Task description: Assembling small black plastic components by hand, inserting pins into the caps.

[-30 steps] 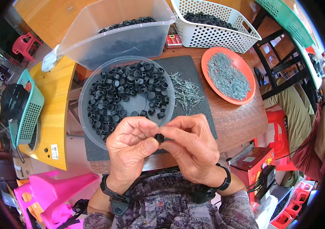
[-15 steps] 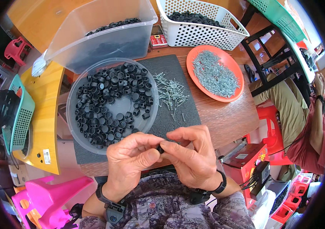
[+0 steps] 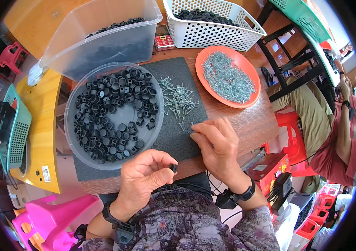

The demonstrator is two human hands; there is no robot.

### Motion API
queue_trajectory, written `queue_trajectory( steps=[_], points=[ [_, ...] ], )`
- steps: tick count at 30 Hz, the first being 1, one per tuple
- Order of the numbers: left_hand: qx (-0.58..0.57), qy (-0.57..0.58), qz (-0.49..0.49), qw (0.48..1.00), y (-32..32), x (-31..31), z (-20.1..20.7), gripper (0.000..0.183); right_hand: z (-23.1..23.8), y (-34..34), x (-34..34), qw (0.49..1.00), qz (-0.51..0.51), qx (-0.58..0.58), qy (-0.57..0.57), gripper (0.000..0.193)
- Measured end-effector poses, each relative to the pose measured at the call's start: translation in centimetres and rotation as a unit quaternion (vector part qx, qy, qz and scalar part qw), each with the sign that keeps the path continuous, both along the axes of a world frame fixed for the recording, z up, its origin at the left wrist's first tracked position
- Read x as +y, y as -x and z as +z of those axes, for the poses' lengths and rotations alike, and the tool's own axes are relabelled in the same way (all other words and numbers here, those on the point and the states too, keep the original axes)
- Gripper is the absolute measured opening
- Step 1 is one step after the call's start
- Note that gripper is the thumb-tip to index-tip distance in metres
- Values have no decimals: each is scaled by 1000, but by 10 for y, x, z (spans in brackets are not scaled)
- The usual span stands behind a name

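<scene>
My left hand point(image 3: 146, 178) pinches a small black plastic cap point(image 3: 173, 167) between thumb and fingertips, above the table's front edge. My right hand point(image 3: 217, 144) is over the dark mat point(image 3: 180, 144), thumb and forefinger drawn together by the near end of a loose pile of small silver screws point(image 3: 180, 99). Whether a screw is between those fingertips is too small to make out. To the left stands a round clear tub point(image 3: 70, 138) of similar black caps. An orange plate point(image 3: 256, 100) heaped with more screws sits to the right of the pile.
A clear plastic bin point(image 3: 102, 48) and a white perforated basket point(image 3: 220, 37), both holding black parts, stand at the back. Between them lies a red phone-like device point(image 3: 164, 42). A pink stool point(image 3: 56, 217) is at lower left. Another person point(image 3: 337, 146) sits at right.
My hands have come apart. The right one has moved forward and right to the screw pile; the left still holds the black cap. The view has shifted slightly.
</scene>
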State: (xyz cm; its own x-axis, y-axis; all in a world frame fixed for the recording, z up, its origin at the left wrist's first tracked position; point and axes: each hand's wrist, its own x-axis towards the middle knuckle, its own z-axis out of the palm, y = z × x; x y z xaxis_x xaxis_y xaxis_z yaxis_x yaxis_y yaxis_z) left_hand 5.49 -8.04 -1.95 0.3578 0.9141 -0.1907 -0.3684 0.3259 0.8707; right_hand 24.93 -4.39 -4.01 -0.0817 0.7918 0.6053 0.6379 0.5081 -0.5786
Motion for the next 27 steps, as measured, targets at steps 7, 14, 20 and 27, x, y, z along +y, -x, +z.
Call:
queue_trajectory(
  steps=[7,14,20,27],
  points=[
    [9,-2,1,1000,1,0,0,22,0,0,16,991,-19,-129,27,13],
    [-33,-1,1,999,0,3,-2,23,-2,-2,23,978,43,-195,52,15],
    [-105,32,16,994,-2,5,-1,30,-1,-8,19,988,53,-138,54,16],
    [-111,37,18,993,-4,6,0,29,25,-8,0,976,154,56,146,22]
  ],
)
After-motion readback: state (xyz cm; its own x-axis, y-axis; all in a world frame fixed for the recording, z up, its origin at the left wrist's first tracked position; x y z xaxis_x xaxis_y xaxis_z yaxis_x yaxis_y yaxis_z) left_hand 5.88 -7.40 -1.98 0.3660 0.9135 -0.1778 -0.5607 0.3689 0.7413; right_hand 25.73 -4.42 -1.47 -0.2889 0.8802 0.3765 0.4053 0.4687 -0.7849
